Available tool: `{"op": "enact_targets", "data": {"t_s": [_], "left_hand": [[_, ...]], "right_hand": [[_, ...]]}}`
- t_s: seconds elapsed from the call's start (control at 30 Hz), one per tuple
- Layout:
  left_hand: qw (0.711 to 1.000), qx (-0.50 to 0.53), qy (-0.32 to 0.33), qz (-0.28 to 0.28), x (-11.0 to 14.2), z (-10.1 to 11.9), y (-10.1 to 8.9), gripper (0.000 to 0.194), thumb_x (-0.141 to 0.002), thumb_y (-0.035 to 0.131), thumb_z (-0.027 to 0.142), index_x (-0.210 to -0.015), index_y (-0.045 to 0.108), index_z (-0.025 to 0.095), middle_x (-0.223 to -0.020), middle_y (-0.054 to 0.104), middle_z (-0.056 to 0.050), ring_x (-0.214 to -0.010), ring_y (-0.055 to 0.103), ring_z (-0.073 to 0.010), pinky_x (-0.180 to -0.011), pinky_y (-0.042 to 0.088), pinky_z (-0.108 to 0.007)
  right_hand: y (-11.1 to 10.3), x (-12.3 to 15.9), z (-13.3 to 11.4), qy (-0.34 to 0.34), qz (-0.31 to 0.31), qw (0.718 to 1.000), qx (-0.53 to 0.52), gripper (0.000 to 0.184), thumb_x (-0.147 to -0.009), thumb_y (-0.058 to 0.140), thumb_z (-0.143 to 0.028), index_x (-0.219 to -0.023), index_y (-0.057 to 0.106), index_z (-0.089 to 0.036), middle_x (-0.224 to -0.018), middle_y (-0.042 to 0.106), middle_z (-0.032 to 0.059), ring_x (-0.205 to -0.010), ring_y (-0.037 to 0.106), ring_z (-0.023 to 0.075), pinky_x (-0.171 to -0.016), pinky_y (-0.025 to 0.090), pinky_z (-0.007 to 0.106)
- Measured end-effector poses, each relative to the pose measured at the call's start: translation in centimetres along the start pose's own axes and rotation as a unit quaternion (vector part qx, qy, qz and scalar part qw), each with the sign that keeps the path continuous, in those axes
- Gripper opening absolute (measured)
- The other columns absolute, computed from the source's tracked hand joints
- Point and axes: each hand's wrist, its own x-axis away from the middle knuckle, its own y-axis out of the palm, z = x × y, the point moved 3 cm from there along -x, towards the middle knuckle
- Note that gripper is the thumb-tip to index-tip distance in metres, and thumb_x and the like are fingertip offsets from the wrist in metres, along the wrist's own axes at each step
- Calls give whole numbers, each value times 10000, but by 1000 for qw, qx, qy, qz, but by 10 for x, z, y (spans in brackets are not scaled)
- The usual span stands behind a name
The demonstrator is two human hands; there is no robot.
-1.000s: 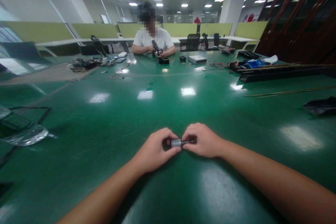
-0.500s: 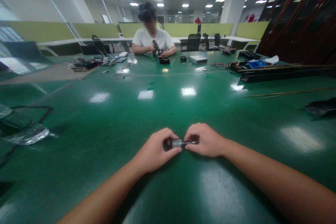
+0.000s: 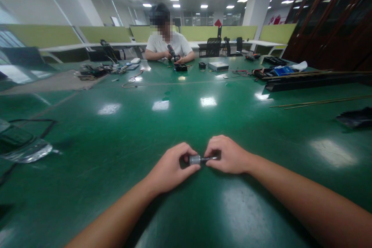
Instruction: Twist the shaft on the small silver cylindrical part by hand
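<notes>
Close to me, low over the green tabletop (image 3: 180,124), is a small silver-grey metal cylinder (image 3: 194,159) with a thin dark rod (image 3: 207,159) coming out of its right end. The piece lies level, and its exact kind is too small to make out. My left hand (image 3: 173,165) is closed around the cylinder, thumb in front and fingers behind. Thumb and fingers of my right hand (image 3: 226,154) pinch the thin rod, whose far end is partly hidden by them. A narrow gap separates the two hands.
Across the table a person (image 3: 168,44) in a white shirt holds a power drill (image 3: 173,52) over a small black box (image 3: 180,68). A clear plastic container (image 3: 23,143) stands at left. Thin rods (image 3: 319,102) and a black channel (image 3: 308,81) lie at right.
Both hands keep their hold on the piece with hardly any movement. The whole view has shifted very slightly. The person opposite has tilted their head a little.
</notes>
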Motion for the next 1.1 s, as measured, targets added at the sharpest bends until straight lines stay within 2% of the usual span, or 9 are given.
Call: {"op": "enact_targets", "data": {"t_s": [0.53,1.1], "left_hand": [[1000,-2,-1,-6,1,0,1,167,-837,674,300,-947,638,180,-878,631,-26,-794,584,-173,-718,452,-282],[1000,1,4,0,2,-2,-1,168,-833,675,309,-942,645,184,-873,644,-28,-783,594,-174,-710,464,-280]], "right_hand": [[-13,2,11,45,-50,998,0,78,-707,757,-206,-742,693,-180,-738,689,-13,-713,619,136,-777,412,296],[-20,2,20,83,-85,992,-42,92,-680,757,-207,-764,733,-180,-721,680,-2,-693,600,140,-688,447,264]]}}
